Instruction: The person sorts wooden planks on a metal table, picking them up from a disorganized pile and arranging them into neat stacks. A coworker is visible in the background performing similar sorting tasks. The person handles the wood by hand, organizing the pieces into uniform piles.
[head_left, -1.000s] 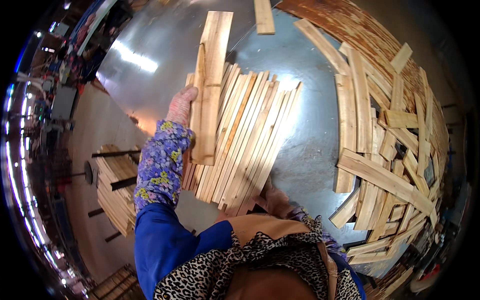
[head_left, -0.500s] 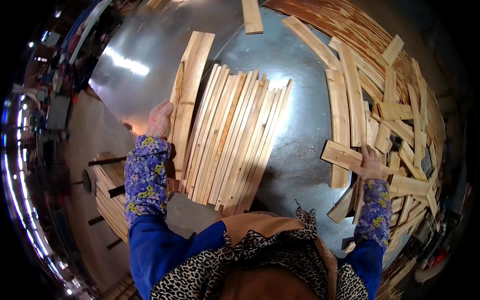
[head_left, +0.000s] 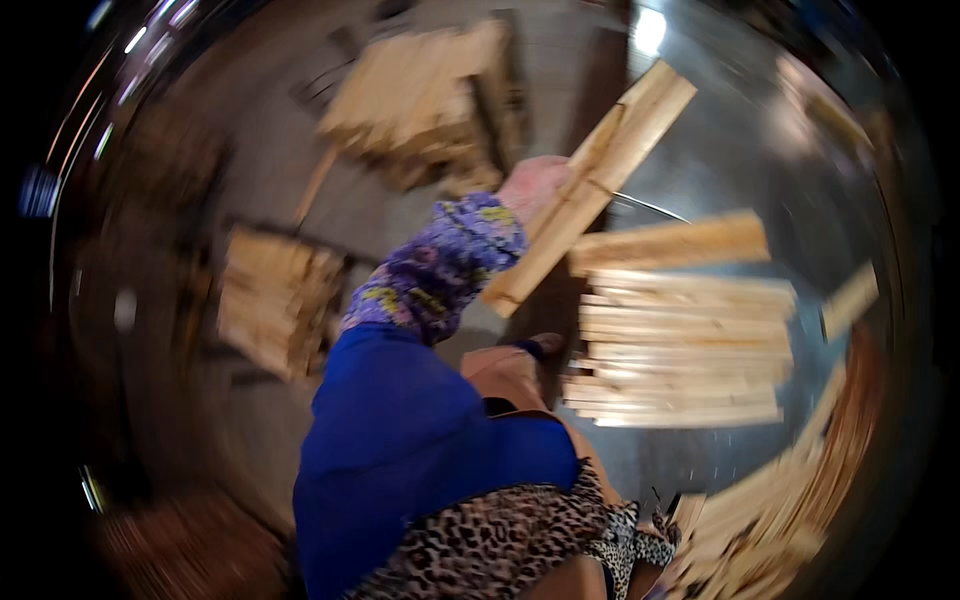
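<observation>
By the table's left edge, the left hand stays closed around a board as the view swings to stacked wood, right hand and its grip now unseen

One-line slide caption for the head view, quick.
The left hand holds flat lumber near a row of wooden strips on a metal table.

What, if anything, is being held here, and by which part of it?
The left hand holds at least one long wooden board by its left long edge, around mid-length. The right hand is out of view.
</observation>
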